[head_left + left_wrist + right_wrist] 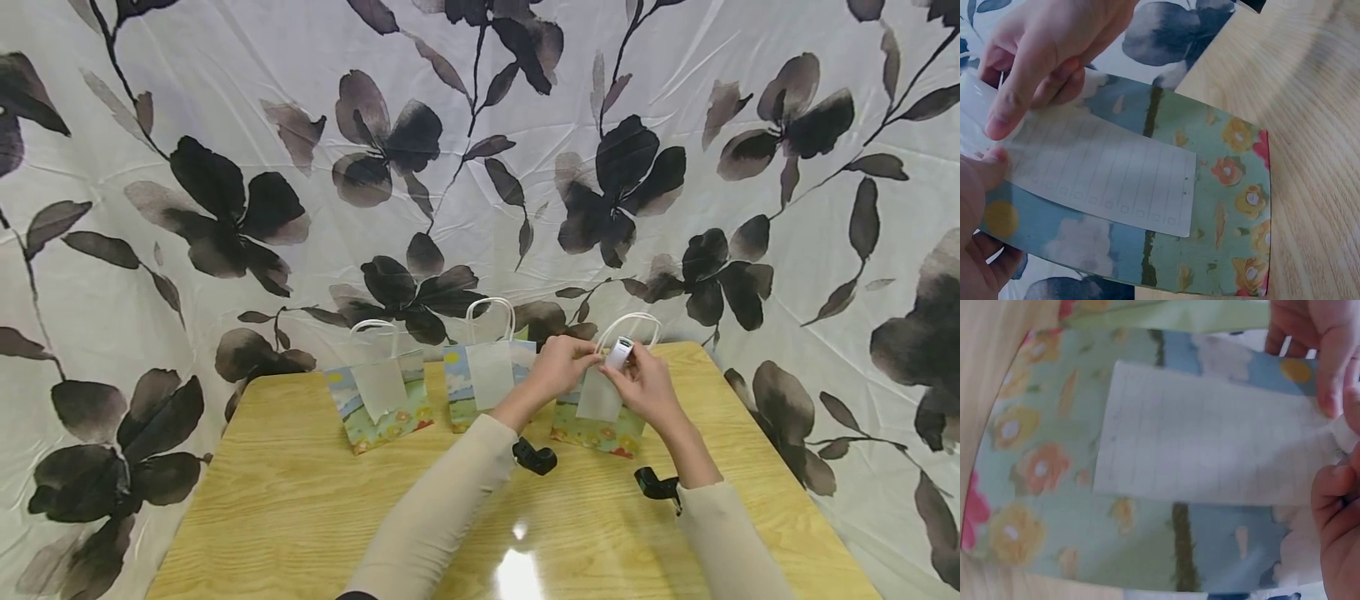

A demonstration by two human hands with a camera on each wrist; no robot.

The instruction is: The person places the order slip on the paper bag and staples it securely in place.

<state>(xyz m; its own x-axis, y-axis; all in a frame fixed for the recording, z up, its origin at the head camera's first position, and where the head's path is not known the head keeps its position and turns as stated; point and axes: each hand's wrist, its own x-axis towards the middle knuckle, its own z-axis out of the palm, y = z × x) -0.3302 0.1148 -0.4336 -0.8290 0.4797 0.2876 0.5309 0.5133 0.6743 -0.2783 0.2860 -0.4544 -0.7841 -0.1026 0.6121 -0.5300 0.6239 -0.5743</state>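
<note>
The right-hand paper gift bag [600, 437], printed with sky and flowers, stands on the table with white cord handles. A lined paper slip [598, 398] with a column of small check boxes hangs down its front from the top. My left hand [558, 365] pinches the bag's top edge by the sun-print corner, thumb at the slip. In my right hand [648, 383] is a small white stapler [619, 352], held over the slip's upper end. Fingers partly hide the stapler in both wrist views.
Two similar gift bags, the left one [416, 404] and the middle one [455, 383], stand beside it, each with a white slip on its front. Black wrist mounts [535, 457] hang below my wrists over the wooden table [300, 500]. A floral cloth [480, 208] hangs behind.
</note>
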